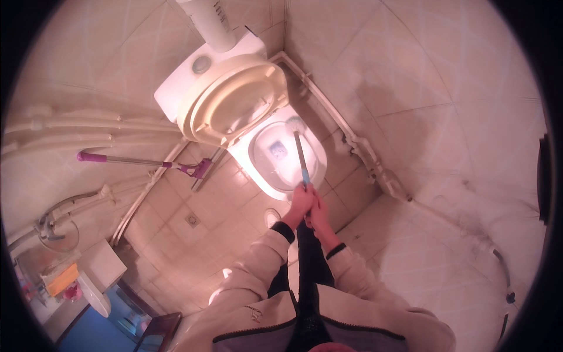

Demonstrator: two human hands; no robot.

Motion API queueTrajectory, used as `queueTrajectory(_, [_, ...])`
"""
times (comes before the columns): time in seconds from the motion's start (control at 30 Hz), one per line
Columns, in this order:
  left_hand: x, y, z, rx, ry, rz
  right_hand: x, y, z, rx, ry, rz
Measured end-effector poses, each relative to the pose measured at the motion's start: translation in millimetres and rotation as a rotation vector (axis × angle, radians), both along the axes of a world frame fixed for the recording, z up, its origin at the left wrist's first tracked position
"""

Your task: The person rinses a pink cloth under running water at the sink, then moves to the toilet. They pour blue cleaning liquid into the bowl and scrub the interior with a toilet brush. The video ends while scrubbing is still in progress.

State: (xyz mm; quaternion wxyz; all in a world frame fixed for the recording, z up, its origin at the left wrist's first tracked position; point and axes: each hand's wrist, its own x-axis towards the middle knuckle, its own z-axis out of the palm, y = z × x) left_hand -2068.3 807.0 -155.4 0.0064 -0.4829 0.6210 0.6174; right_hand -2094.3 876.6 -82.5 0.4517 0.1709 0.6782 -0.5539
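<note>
Both of my hands are closed around the handle of a long toilet brush (301, 154), with a grey shaft and a light blue section near the grip. My left hand (302, 201) and my right hand (319, 212) sit close together, just past the front rim of the bowl. The brush's pale bristle head rests against the inner right side of the white toilet bowl (267, 179), toward the back. Bluish water shows in the bottom of the bowl. The cream seat and lid (193, 111) stand raised against the tank.
A white cylindrical container (214, 26) stands on the toilet tank (170, 94). A purple-handled mop (135, 161) leans at the left. Pipes (363, 149) run along the walls. A floor drain (192, 220) lies at left, and a blue basin (99, 328) is at lower left.
</note>
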Motion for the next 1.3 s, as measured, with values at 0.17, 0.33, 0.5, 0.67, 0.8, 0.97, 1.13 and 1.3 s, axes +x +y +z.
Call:
queueTrajectory(0.17, [-9.3,6.8,-0.3,0.081,-0.003,0.028,-8.9,9.9,7.4,0.051,-0.091,0.039])
queueTrajectory(0.33, [-6.3,2.3,-4.4,-0.047,0.014,0.016,-4.6,11.0,11.4,-0.188,-0.052,0.000])
queueTrajectory(0.5, [10.7,58.8,8.8,-0.072,-0.017,-0.122,15.4,51.5,19.2,0.021,-0.063,-0.067])
queueTrajectory(0.67, [2.1,44.7,14.7,0.044,0.005,-0.035,15.4,58.0,15.7,-0.064,-0.117,-0.091])
queueTrajectory(0.8, [12.8,58.0,28.9,0.156,-0.090,-0.195,28.4,68.4,28.7,-0.027,-0.134,-0.127])
queueTrajectory(0.97, [25.0,89.5,29.1,0.099,-0.148,-0.303,38.0,90.2,35.6,0.022,-0.107,-0.132])
queueTrajectory(1.13, [24.6,81.5,25.4,0.121,-0.081,-0.184,41.7,93.4,27.2,-0.049,-0.171,-0.184])
queueTrajectory(1.3, [45.1,104.1,41.1,0.086,-0.106,-0.284,60.4,112.3,33.8,0.089,-0.214,-0.172])
